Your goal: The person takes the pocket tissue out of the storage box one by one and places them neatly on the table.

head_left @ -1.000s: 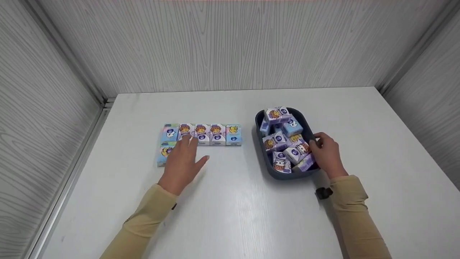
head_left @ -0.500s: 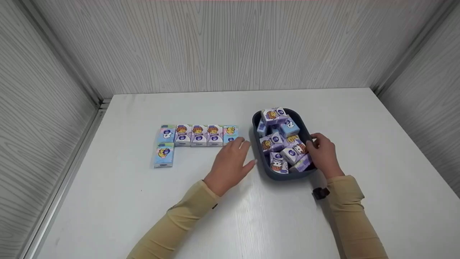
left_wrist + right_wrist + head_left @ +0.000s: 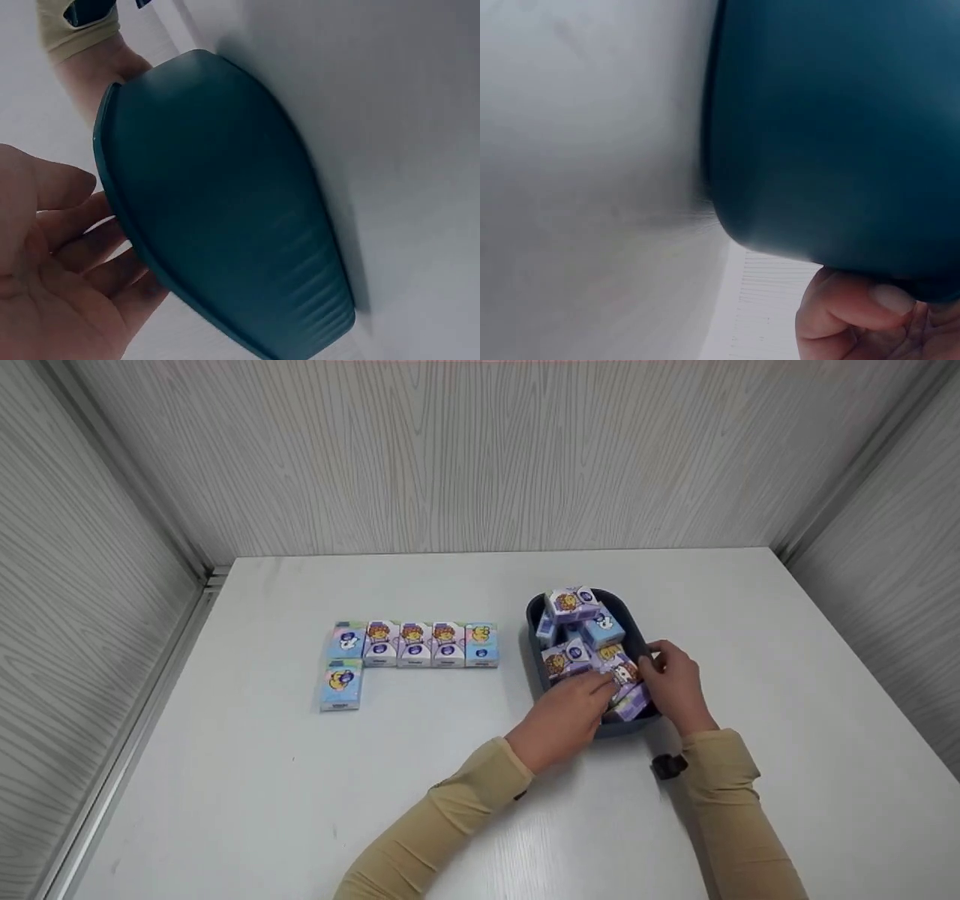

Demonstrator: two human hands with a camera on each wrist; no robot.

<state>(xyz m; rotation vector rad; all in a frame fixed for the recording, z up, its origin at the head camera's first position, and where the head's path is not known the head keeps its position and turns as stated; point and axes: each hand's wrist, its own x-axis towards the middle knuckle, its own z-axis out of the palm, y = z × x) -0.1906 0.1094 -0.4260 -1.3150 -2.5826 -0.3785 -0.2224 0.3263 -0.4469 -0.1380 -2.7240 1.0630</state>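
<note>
My left hand point(image 3: 568, 715) reaches over the near left rim of the dark blue basket point(image 3: 534, 656), its fingers over the small cartoon-printed boxes point(image 3: 601, 625) heaped inside. In the left wrist view, the thumb of this hand point(image 3: 64, 247) stands apart from the fingers, whose tips are hidden behind the basket wall point(image 3: 217, 187). On the basket's right side, my right hand point(image 3: 676, 684) holds the rim between thumb and fingers. The right wrist view has its curled thumb point(image 3: 855, 304) right at the rim.
Left of the basket, several similar boxes point(image 3: 415, 644) lie side by side in a row on the white table point(image 3: 420, 795). One blue box point(image 3: 341, 685) lies below the row's left end. Grey wood-grain panels point(image 3: 480, 457) enclose the back and sides.
My left hand has moved right, from over the row of boxes to the basket, and now covers some boxes inside. The right hand has stayed at the basket's rim.
</note>
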